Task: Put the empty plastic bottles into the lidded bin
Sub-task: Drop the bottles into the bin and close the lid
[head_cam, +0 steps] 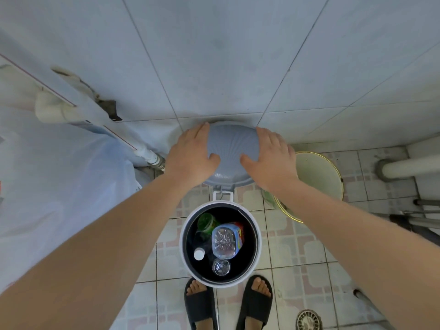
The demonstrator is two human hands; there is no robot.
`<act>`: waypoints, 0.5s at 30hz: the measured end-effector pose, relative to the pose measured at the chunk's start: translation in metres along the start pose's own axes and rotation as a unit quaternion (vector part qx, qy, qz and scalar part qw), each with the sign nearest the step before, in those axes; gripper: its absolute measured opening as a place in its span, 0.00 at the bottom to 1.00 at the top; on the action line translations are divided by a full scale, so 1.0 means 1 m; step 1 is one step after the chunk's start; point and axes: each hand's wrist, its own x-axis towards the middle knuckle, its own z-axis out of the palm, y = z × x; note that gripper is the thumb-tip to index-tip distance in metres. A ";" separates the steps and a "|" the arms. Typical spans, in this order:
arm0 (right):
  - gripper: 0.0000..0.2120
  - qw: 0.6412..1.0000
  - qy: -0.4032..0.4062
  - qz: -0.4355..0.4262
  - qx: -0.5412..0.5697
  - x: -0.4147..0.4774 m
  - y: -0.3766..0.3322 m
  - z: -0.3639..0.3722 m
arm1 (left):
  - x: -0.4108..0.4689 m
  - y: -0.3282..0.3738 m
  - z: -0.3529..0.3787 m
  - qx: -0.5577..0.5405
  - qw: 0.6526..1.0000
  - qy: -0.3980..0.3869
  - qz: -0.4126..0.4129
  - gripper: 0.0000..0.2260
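Both forearms are reaching up through the lower half of the frame, and they are converging on the grey domed lid [232, 148] just above centre. On the lid's left flank the left hand [190, 157] is lying flat with its fingers [198, 132] spread wide, while the right hand [271, 158] is mirroring it on the right flank; the two thumbs are pointing inward toward each other across the ribbed dome. Neither hand is clutching anything; both are pressing open palms against the lid, which is standing raised on its hinge [222, 195] and leaning back toward the tiled wall [226, 55].

What the coming move seems to turn on is this: the lid is lying directly under the palms, and the open bin [183, 246] is sitting below it in the frame, toward the person, with the hinge between the two. Swinging the lid down would mean drawing both hands toward the lower centre, and the hands are looking equally near, so neither has the advantage.

Inside the dark interior of the bin, the plastic bottles [223, 239] are resting mostly upright: a clear one with a coloured label showing its starred base, a green one [206, 222] at upper left, a white cap [199, 254], and a small clear one [221, 267] near the lower rim. By my judgement the loading is done and only the closing is remaining.

Two sandalled feet [228, 303] are standing just below the bin, and a pale bucket [319, 177] is sitting to the right.
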 end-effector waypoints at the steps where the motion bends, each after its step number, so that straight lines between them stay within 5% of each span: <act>1: 0.34 1.000 0.009 -0.007 0.004 -0.005 0.001 0.000 | -0.005 -0.001 0.001 -0.004 1.000 0.018 0.004 0.31; 7: 0.36 0.999 0.029 -0.039 0.010 -0.070 0.006 0.006 | -0.068 -0.012 0.025 0.016 0.996 0.079 0.049 0.33; 15: 0.36 0.997 -0.017 -0.078 0.007 -0.179 0.030 0.034 | -0.182 -0.033 0.070 0.031 0.997 0.045 0.058 0.35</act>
